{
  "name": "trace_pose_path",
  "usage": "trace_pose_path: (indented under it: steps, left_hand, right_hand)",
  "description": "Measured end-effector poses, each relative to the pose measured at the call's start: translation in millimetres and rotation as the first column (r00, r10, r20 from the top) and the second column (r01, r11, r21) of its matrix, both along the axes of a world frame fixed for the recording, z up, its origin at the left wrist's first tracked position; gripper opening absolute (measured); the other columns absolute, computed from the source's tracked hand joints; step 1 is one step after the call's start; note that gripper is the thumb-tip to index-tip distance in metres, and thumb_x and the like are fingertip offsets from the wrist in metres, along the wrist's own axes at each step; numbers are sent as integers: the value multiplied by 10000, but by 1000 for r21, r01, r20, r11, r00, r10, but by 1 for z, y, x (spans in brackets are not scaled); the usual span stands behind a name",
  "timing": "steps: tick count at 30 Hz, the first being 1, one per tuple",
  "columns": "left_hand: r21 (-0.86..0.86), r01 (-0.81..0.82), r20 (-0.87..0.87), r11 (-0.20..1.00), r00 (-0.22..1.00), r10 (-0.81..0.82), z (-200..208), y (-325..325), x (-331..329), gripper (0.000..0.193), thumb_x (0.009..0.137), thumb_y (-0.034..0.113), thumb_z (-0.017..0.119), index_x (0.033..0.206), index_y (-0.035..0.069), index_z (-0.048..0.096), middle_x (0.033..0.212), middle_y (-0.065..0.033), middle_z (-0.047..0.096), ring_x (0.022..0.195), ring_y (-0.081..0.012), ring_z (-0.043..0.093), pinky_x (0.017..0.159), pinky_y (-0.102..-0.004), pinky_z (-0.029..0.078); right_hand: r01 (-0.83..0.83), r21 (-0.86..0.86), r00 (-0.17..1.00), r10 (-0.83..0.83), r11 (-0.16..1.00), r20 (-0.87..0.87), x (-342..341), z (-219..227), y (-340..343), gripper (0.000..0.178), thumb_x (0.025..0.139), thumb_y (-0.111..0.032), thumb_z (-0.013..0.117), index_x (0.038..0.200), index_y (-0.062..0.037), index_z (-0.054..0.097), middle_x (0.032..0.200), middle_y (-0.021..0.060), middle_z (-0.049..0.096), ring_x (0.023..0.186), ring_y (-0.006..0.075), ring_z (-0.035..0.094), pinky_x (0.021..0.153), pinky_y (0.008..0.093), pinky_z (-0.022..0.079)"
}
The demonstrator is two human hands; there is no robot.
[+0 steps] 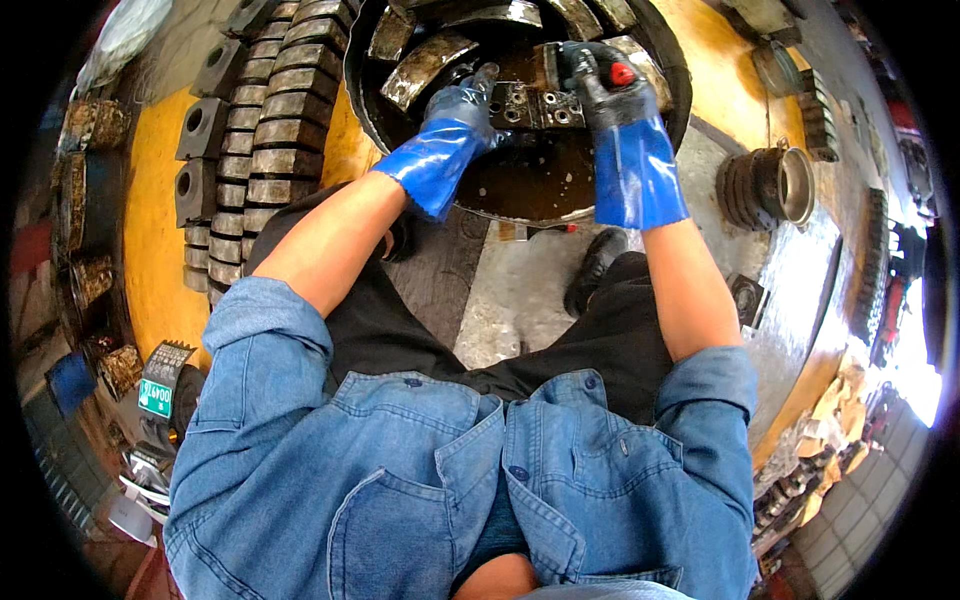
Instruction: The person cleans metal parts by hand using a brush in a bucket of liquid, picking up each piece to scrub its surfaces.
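Both my hands wear blue gauntlet gloves, darkened with oil at the fingers, and work over a round metal tub. My left hand closes on the left side of an oily metal block with several round holes, its thumb pointing up. Above the block's right end, my right hand is wrapped round a tool with a red handle end. The tool's working end is mostly hidden by the glove, so its kind is unclear. Dark, oily liquid covers the near part of the tub.
Curved metal segments lie in the tub's far part. Stacked metal segments stand in rows to the left, beside square blocks with holes. On the right is a ribbed metal cylinder. My shoe is close to the tub's near side.
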State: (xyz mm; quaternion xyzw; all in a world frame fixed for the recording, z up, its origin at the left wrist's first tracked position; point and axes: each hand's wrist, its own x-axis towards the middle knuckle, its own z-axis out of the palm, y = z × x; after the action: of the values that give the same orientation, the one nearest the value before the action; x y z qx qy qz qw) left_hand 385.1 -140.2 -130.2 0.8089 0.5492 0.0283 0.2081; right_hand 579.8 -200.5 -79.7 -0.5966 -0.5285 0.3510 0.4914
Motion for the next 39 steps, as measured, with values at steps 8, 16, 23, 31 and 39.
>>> trace_pose_path:
  steps: [8, 16, 23, 31, 39]
  left_hand:
    - [23, 24, 19, 999, 1000, -24, -6, 6, 2, 1081, 665, 455, 915, 1552, 150, 378, 1389, -236, 596, 1228, -419, 615, 1058, -481, 500]
    - [49, 26, 11, 998, 1000, -27, -9, 3, 0, 1036, 714, 333, 875, 1578, 149, 335, 1328, -254, 624, 1163, -437, 637, 1033, -486, 506]
    - [-1, -40, 37, 999, 998, 40, -13, 0, -6, 1191, 651, 429, 916, 1609, 168, 257, 1410, -246, 576, 1219, -442, 608, 1067, -489, 484]
    - [-125, -22, -36, 992, 999, 18, -7, 5, 0, 1218, 681, 475, 905, 1618, 131, 207, 1351, -248, 616, 1211, -432, 615, 1067, -495, 482]
    - [-125, -47, 56, 991, 997, 55, 20, -4, -4, 1066, 706, 349, 917, 1580, 185, 330, 1313, -235, 642, 1205, -425, 624, 1059, -478, 500]
  right_hand:
    - [67, 13, 998, -68, 998, 15, 11, 1, 21, 203, 969, -234, 698, 1053, -55, 744, 903, 80, 747, 814, 168, 695, 747, 321, 558]
    - [135, -231, 943, -54, 963, 327, 25, 17, 70, 369, 985, -384, 648, 1147, -59, 711, 975, 78, 751, 846, 203, 690, 776, 385, 556]
    - [-34, -375, 658, 303, 926, 689, 11, 15, 91, 398, 1018, -427, 581, 1136, -57, 664, 1021, 112, 751, 783, 232, 693, 735, 405, 561]
    - [-287, 111, 940, 258, 951, 224, 39, -21, 103, 212, 984, -223, 661, 1073, -50, 746, 907, 91, 753, 708, 172, 698, 610, 320, 576]
    - [-110, 176, 993, 115, 978, -20, 12, 19, 27, 216, 996, -236, 646, 1077, -61, 745, 911, 77, 757, 687, 163, 692, 592, 310, 565]
